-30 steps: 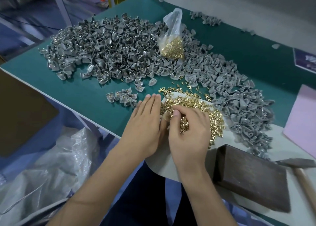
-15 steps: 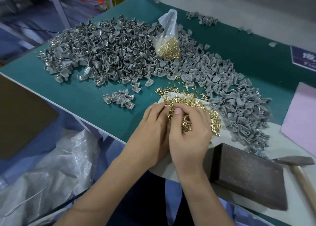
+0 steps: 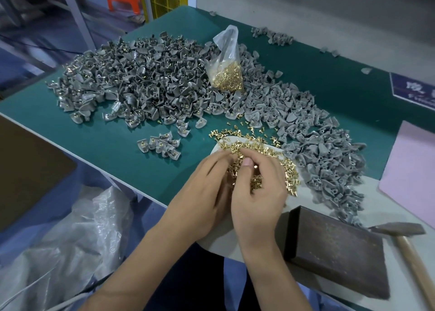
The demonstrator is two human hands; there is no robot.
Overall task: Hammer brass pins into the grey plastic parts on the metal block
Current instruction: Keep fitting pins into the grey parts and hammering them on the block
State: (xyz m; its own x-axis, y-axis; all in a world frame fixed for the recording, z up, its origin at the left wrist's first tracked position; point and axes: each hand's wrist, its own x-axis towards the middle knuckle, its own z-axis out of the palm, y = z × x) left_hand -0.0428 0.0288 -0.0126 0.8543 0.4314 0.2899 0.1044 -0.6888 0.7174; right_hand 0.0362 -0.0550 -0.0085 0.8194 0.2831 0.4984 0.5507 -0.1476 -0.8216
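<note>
Your right hand (image 3: 257,194) curls over the brass pins (image 3: 288,169), pinching some; your blurred left hand (image 3: 202,194) hides its fingertips, so its grip is unclear. Grey plastic parts (image 3: 146,84) lie from 10 to 2 o'clock on the counter (image 3: 113,143). The metal block (image 3: 334,251) sits at 4 o'clock, the hammer (image 3: 400,230) cut off beyond it.

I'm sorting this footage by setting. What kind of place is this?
Probably a small factory assembly bench: heaps of identical grey plastic parts, loose brass pins, and a metal block with a hammer beside it.
</note>
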